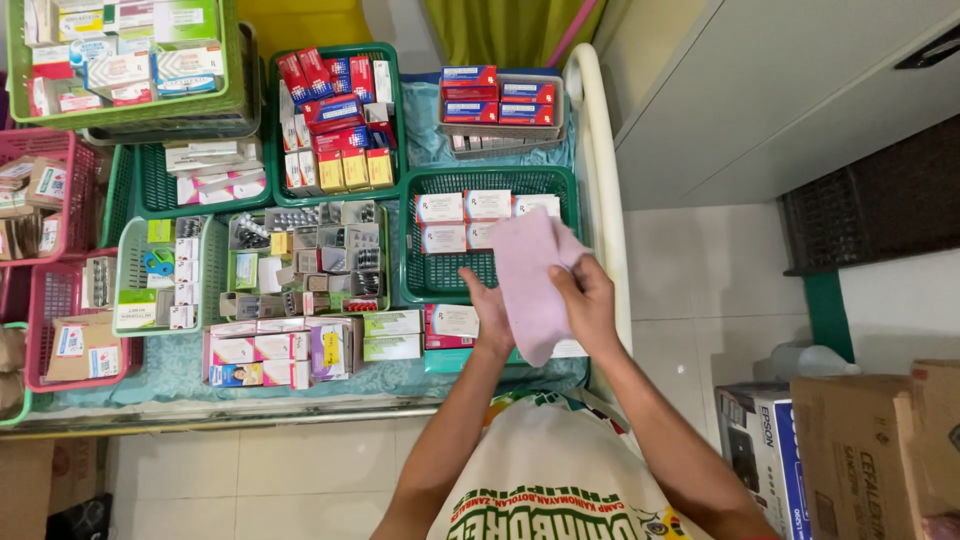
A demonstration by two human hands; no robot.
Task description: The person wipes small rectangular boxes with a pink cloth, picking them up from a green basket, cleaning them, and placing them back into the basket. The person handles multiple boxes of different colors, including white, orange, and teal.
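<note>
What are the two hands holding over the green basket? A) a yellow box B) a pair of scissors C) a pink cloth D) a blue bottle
C: both hands, left hand and right hand, grip a pink cloth above the green basket that holds white boxes.

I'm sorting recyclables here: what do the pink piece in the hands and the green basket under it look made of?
Pink piece: likely soft cloth or tissue; matte, folding limply between both hands. Green basket: looks like moulded plastic, with glossy lattice walls.

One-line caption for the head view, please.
Both hands, left hand and right hand, hold a pink cloth over a green basket.
</note>
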